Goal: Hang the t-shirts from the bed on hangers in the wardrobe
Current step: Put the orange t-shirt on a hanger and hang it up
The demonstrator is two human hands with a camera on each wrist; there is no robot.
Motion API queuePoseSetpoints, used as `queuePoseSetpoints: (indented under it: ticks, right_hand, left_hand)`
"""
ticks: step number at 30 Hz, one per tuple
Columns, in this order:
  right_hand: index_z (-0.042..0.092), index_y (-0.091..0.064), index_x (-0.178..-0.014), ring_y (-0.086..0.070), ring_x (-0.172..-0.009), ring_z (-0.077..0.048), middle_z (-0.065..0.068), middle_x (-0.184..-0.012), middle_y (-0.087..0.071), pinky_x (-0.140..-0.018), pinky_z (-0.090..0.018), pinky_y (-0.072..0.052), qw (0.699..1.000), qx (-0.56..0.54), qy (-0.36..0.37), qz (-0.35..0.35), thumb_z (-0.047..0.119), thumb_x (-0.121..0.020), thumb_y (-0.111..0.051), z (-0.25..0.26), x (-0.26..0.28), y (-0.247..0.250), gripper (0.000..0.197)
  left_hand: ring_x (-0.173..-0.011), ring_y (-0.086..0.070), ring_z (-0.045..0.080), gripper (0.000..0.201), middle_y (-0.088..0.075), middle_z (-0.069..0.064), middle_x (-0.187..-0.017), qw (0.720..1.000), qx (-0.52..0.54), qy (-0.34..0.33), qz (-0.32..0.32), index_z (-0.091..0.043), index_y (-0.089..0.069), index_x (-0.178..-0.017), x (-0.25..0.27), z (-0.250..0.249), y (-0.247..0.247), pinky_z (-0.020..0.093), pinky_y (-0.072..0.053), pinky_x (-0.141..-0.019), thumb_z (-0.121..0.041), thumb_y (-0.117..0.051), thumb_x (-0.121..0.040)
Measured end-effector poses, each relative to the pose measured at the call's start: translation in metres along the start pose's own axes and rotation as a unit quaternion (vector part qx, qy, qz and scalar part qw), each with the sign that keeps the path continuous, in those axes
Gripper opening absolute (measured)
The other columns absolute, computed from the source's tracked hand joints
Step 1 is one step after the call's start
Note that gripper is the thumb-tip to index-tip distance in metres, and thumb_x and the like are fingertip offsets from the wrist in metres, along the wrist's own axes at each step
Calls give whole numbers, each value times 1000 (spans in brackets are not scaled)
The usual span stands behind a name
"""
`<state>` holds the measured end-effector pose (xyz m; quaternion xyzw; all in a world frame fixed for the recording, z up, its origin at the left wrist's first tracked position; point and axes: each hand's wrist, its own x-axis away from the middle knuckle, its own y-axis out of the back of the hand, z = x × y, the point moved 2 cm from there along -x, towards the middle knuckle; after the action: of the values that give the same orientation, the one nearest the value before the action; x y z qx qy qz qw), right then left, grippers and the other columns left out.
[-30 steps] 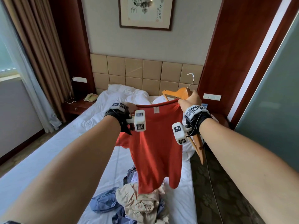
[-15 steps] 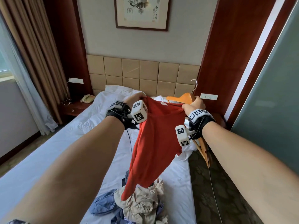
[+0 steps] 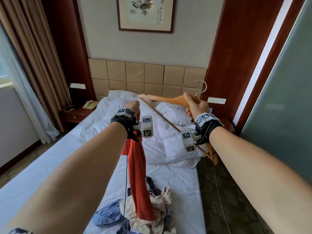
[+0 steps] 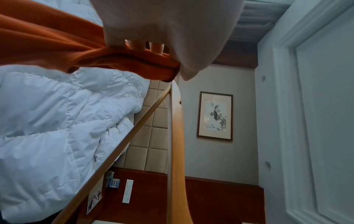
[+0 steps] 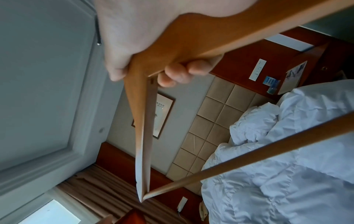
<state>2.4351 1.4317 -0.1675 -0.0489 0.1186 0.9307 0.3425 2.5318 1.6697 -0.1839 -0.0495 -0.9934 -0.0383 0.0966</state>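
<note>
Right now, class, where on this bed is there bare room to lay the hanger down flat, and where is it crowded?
Bare sheet lies between the window-side edge, the crumpled duvet and the clothes heap. The heap crowds the near end; duvet and pillows fill the head.

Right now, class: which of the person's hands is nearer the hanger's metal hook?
Right. The right hand grips the wooden hanger at its centre, just below the metal hook. The left hand holds the red t-shirt by the hanger's far tip.
</note>
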Motion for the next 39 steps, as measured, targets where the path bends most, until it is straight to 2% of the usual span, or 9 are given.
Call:
queuePoseSetpoints:
  ticks: [2, 5, 14, 19, 23, 27, 31, 36, 39]
  right_hand:
    - [3, -69, -70, -54, -41, -16, -12, -56, -65, -46, -25, -44, 1000, -5, -2, 0, 75, -70, -66, 0, 3, 1, 72]
    - [4, -69, -66, -50, -39, -16, -12, -53, -62, -45, -24, -42, 1000, 3, 7, 16, 69, -73, -68, 0, 5, 2, 65]
    - [7, -64, -70, -44, -35, -14, -11, -53, -57, -36, -18, -35, 996, -12, 4, 84, 54, -79, -73, 2, 16, -4, 49]
    - [4, -68, -73, -48, -38, -13, -10, -53, -58, -39, -19, -38, 994, -1, 47, 97, 56, -78, -74, 11, 22, -17, 52]
    - [18, -70, -70, -51, -40, -10, -3, -51, -59, -44, -21, -42, 985, 43, 99, 137, 59, -79, -72, 21, 30, -32, 41]
    - [13, -65, -82, -51, -40, -12, 6, -49, -55, -43, -22, -40, 976, 76, 110, 172, 50, -79, -73, 26, 32, -44, 39]
    - [29, -60, -85, -56, -48, -18, 4, -60, -64, -47, -27, -40, 967, 108, 89, 213, 39, -59, -65, 24, 32, -52, 29]
    - [13, -60, -62, -50, -45, -16, -2, -49, -56, -45, -22, -34, 971, 88, 71, 213, 19, -67, -62, 23, 34, -47, 8]
    - [12, -57, -70, -47, -44, -18, 1, -48, -54, -42, -22, -32, 973, 50, 68, 214, 15, -65, -61, 21, 31, -46, 6]
  left_hand:
    - [-114, -58, 36, 51, -50, 24, -139, 999, 11, 1, -31, -5, -50, -138, -19, 7, 9, 33, -46, -68, -31, -42, -95]
    - [-123, -53, 42, 63, -49, 25, -140, 996, -4, -16, -91, -9, -52, -135, -48, 16, 22, 46, -46, -99, -41, -39, -82]
    - [-75, -54, 23, 24, -60, 5, -82, 958, -230, -127, -114, -18, -66, -97, 14, -13, 34, 25, -33, -52, -24, -43, -97]
    - [-61, -60, 24, 25, -63, 7, -66, 936, -305, -167, -54, -15, -64, -69, 23, -18, 13, 28, -45, -60, -28, -54, -86]
    - [-41, -54, 6, 33, -59, 2, -57, 921, -311, -236, 8, -14, -59, -59, 33, -26, -12, 19, -41, -46, -26, -59, -90]
    - [-57, -51, 16, 34, -59, 4, -62, 893, -330, -305, 24, -9, -66, -66, 41, -37, -26, 26, -39, -58, -27, -57, -93]
    - [-69, -54, 21, 32, -67, 11, -80, 869, -350, -348, 36, -7, -74, -90, 51, -49, -34, 27, -40, -62, -31, -55, -96]
    - [-69, -47, 27, 33, -57, 17, -72, 843, -395, -359, 59, -3, -68, -82, 64, -56, -48, 34, -39, -61, -30, -51, -92]
    - [-73, -54, 31, 43, -63, 13, -76, 825, -406, -392, 30, -8, -68, -79, 65, -54, -50, 35, -45, -65, -45, -46, -80]
